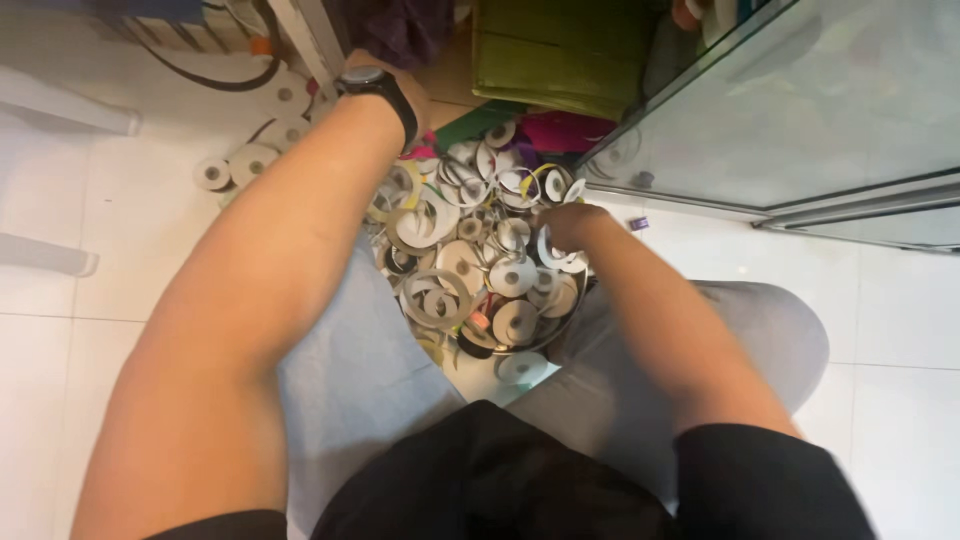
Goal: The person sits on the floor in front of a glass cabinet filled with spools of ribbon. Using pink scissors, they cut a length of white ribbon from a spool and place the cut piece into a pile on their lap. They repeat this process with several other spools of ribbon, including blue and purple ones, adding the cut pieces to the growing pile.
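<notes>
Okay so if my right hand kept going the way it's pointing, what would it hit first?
Your right hand points up-left into the pile of white ribbon spools. It would likely meet the spools just beyond its fingers first, though depth is unclear.

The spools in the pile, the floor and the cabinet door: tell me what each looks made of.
Spools under the right hand: flat white discs with round centre holes, matte, probably card or plastic; too blurred to settle. Floor: white glossy squares with thin seams, likely ceramic tile. Cabinet door: see-through reflective pane in a pale metal-looking frame, apparently glass.
</notes>
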